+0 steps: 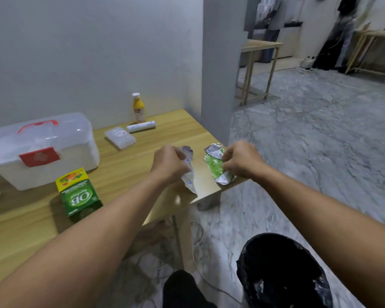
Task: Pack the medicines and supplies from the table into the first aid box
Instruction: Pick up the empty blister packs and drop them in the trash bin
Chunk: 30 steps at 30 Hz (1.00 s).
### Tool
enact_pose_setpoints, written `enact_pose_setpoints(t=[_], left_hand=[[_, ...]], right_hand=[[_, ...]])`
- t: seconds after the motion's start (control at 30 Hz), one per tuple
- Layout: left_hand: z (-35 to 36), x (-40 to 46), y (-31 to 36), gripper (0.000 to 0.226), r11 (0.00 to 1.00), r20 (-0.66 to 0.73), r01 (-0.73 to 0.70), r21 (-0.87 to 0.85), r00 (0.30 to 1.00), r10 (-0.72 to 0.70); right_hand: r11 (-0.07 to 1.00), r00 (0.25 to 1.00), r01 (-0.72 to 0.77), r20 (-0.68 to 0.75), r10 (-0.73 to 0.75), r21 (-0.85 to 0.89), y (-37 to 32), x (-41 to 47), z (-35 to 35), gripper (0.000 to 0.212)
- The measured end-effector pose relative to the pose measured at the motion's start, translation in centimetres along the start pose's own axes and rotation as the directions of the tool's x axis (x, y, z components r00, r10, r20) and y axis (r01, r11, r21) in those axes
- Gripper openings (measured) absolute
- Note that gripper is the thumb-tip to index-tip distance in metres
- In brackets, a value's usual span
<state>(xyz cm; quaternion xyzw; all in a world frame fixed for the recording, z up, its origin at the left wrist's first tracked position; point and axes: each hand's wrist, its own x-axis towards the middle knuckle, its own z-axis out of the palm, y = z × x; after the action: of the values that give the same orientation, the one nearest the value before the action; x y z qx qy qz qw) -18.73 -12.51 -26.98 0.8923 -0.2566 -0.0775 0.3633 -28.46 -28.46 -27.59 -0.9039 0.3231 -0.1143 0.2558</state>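
A white translucent first aid box (42, 150) with a red handle and red latch stands closed at the left of the wooden table (125, 161). My left hand (170, 163) grips a white foil strip with blue print (189, 176) near the table's right edge. My right hand (240, 160) pinches a silver and green foil blister strip (216, 165) that lies at the table's corner. A green medicine carton (78, 193) lies in front of the box. Behind stand an orange bottle (138, 107), a white tube (141, 126) on its side and a white flat packet (120, 137).
A bin lined with a black bag (282, 272) stands on the marble floor below my right arm. A grey pillar (218, 70) rises just behind the table's right corner. Other wooden tables (260, 46) and a person stand far back.
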Motion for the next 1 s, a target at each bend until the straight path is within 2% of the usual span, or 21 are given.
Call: enact_pose_setpoints(t=[0.13, 0.23, 0.3, 0.37, 0.43, 0.53, 0.6, 0.63, 0.73, 0.83, 0.93, 1.0], left_hand=[[3.9, -1.4, 4.1, 0.013, 0.991, 0.087, -0.128, -0.038, 0.988, 0.13], [7.4, -2.9, 6.7, 0.013, 0.973, 0.147, -0.221, -0.063, 0.962, 0.229], [9.9, -3.8, 7.6, 0.024, 0.962, 0.194, -0.268, -0.052, 0.942, 0.273], [12.7, -4.6, 8.0, 0.027, 0.949, 0.231, -0.316, -0.012, 0.922, 0.31], [15.4, -5.5, 8.0, 0.02, 0.941, 0.278, -0.338, -0.001, 0.904, 0.325], [19.2, -6.7, 7.2, 0.026, 0.954, 0.406, -0.299, 0.037, 0.876, 0.259], [21.2, -7.6, 6.4, 0.014, 0.959, 0.476, -0.275, 0.074, 0.854, 0.208], [22.1, -7.9, 6.0, 0.01, 0.959, 0.49, -0.265, 0.096, 0.852, 0.186], [24.8, -8.7, 4.6, 0.022, 0.966, 0.534, -0.23, 0.117, 0.835, 0.134], [26.2, -9.2, 3.4, 0.01, 0.973, 0.603, -0.203, 0.111, 0.792, 0.097], [27.2, -9.5, 2.1, 0.041, 0.984, 0.674, -0.159, 0.086, 0.737, 0.06], [27.3, -9.6, 1.8, 0.046, 0.983, 0.693, -0.164, 0.087, 0.719, 0.059]], right_hand=[[0.995, 0.991, -0.098, -0.093, 0.1, 0.021, 5.8, -2.4, -3.6, 0.014], [0.983, 0.972, -0.184, -0.141, 0.186, 0.024, 10.6, -4.3, -5.3, 0.014], [0.972, 0.959, -0.232, -0.158, 0.236, 0.044, 13.3, -5.6, -5.6, 0.015], [0.96, 0.949, -0.276, -0.145, 0.281, 0.051, 15.8, -6.8, -5.3, 0.014], [0.944, 0.938, -0.327, -0.108, 0.33, 0.04, 17.9, -8.0, -4.5, 0.011], [0.924, 0.923, -0.381, -0.044, 0.382, 0.02, 20.5, -9.5, -2.7, 0.01], [0.913, 0.913, -0.408, -0.012, 0.408, -0.006, 22.1, -10.3, -1.1, 0.014], [0.908, 0.908, -0.419, 0.002, 0.419, -0.021, 22.8, -10.7, -0.5, 0.015], [0.889, 0.888, -0.455, 0.057, 0.457, -0.046, 24.5, -11.5, 1.6, 0.015], [0.88, 0.873, -0.47, 0.111, 0.475, -0.066, 25.6, -12.1, 3.3, 0.017], [0.875, 0.862, -0.473, 0.154, 0.484, -0.103, 26.1, -12.5, 4.2, 0.015], [0.872, 0.857, -0.474, 0.167, 0.488, -0.122, 26.2, -12.5, 4.4, 0.02]])
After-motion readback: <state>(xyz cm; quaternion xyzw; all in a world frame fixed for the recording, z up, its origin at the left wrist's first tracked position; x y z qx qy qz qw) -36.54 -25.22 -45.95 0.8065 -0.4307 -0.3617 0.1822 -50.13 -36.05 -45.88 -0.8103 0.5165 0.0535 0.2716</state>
